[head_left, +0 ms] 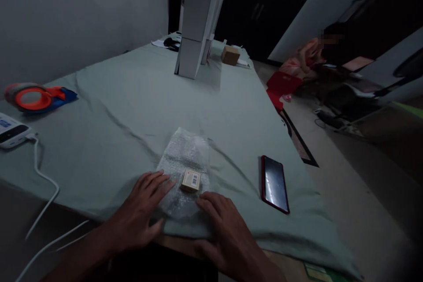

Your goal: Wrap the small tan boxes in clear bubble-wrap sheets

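Note:
A small cardboard box (191, 180) with a barcode label on top rests on a sheet of bubble wrap (185, 152) near the table's front edge. My left hand (140, 209) lies along the wrap's left side, fingers stretched out and fingertips on the plastic. On the other side, my right hand (224, 224) has its fingers extended at the wrap's right edge, close to the box. Neither hand grips anything. Both thumbs point inward near the table's edge.
A phone (275, 184) lies to the right. Leftward are a tape dispenser (36, 98) and a white device (13, 132) with a cable. Tall white boxes (196, 22) and a brown box (230, 55) stand farther back. A person (306, 59) sits beyond the table.

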Demonstrator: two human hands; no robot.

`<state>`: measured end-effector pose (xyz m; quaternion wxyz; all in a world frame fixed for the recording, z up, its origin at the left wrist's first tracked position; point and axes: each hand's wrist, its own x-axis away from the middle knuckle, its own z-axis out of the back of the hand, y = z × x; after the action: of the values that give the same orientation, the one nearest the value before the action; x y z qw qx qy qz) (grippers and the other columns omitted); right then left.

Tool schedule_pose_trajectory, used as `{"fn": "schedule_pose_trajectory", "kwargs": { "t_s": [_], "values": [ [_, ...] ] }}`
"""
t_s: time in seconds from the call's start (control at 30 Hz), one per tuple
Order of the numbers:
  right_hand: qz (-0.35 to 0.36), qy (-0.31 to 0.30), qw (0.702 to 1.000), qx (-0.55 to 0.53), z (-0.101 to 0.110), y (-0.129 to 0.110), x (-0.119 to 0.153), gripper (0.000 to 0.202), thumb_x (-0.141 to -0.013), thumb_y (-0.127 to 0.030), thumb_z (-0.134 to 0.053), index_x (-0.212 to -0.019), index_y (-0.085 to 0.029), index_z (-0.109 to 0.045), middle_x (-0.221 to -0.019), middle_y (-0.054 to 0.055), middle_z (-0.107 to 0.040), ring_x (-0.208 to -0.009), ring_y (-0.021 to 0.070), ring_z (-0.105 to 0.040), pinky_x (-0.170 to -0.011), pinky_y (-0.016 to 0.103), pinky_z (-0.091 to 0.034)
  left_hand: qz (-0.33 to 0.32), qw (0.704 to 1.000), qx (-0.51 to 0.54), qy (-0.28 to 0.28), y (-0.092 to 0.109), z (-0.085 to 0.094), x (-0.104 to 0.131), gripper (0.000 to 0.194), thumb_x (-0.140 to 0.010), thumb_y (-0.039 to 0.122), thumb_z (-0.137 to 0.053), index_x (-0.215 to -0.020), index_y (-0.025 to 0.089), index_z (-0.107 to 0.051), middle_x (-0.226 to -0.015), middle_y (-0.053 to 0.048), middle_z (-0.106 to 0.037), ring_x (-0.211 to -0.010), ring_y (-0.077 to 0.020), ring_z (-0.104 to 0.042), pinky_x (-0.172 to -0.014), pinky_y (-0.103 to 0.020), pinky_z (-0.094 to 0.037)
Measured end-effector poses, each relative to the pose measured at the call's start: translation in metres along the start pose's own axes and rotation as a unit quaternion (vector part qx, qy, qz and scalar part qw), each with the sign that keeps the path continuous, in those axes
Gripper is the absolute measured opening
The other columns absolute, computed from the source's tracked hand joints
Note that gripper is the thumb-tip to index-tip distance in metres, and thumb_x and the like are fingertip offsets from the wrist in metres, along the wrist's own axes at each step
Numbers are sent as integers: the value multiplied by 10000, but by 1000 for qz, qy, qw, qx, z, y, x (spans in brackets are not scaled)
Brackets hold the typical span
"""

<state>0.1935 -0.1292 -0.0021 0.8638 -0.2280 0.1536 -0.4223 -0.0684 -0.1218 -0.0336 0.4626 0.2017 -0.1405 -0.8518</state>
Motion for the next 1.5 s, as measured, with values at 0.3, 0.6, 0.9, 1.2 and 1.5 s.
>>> {"fn": "schedule_pose_trajectory", "kwargs": {
  "t_s": [0.3, 0.6, 0.9, 1.2, 1.5],
  "values": [
    [-53, 67, 996, -10, -15, 26, -17, 154, -876, -125, -462, -897, -209, -589, -833, 46, -650, -771, 193, -603, -703, 310, -463, -18, 999, -33, 19, -1, -7, -14, 437, -692, 87, -591, -1101, 241, -592, -1375, -80, -495, -1352, -316, -344, -1118, -545, -278],
    [-134, -16, 988, -74, 14, 13, -23, 230, -946, -342, -478, -1113, -214, -571, -891, 39, -700, -816, 202, -656, -705, 301, -456, -27, 996, 1, 80, 12, -18, -31, 163, -751, 85, -582, -854, 207, -617, -1357, -98, -499, -1307, -293, -403, -1104, -512, -315],
    [-58, -16, 997, 56, 16, 12, -66, 474, -791, -186, -636, -1242, -192, -490, -1162, 121, -606, -1034, 273, -593, -821, 405, -488, -19, 995, 43, 90, 11, -25, -27, 215, -675, 21, -545, -789, 200, -580, -1412, -83, -449, -1308, -295, -393, -1093, -501, -338],
    [-37, -21, 998, 36, 11, 28, -75, 405, -820, -182, -603, -1219, -193, -533, -1100, 92, -642, -995, 242, -597, -856, 389, -467, -3, 994, 69, 83, 11, -23, -32, 131, -763, 81, -554, -806, 204, -570, -1397, -79, -471, -1290, -281, -421, -1067, -481, -372],
    [-76, -4, 992, -98, 33, 42, -50, 573, -762, -363, -741, -1274, -218, -529, -1191, 92, -633, -1053, 242, -601, -914, 402, -460, 64, 982, 156, 81, 10, -10, -62, 69, -822, 162, -543, -795, 202, -591, -1311, -81, -575, -1214, -247, -526, -1005, -444, -436]
  ]
}}
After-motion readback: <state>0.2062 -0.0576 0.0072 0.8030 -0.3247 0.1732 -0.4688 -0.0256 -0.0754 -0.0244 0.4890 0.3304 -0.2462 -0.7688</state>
